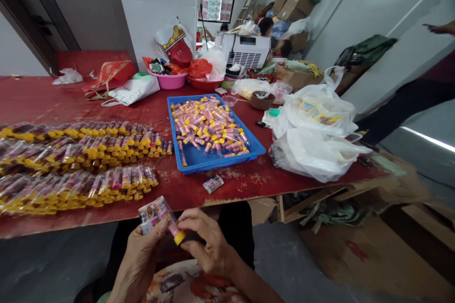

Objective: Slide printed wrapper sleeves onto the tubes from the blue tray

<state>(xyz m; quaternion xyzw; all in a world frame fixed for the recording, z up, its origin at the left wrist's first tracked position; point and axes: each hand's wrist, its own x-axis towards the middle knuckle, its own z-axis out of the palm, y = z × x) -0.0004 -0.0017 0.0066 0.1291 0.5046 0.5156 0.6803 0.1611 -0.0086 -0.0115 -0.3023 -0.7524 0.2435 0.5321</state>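
In front of my lap, my left hand [147, 244] is closed on a small bundle of printed labels [151, 214], its thumb pressed on top. A clear tube with pink contents and a yellow cap [175, 231] lies against the labels, slanting down to the right. The fingers of my right hand [206, 236] are bent around the tube's capped end, thumb below and forefinger above. Just beyond my hands, a small printed label piece [213, 183] lies on the red table [192, 194]. Farther back, a blue tray [199, 166] holds many similar loose tubes.
Rows of stacked yellow-capped tubes [88, 151] cover the table's left side. White plastic bags [316, 147] stand right of the tray. Behind are a pink basin [171, 80], a red bag [113, 75] and a white machine [245, 49]. Another person's legs [398, 104] show at right.
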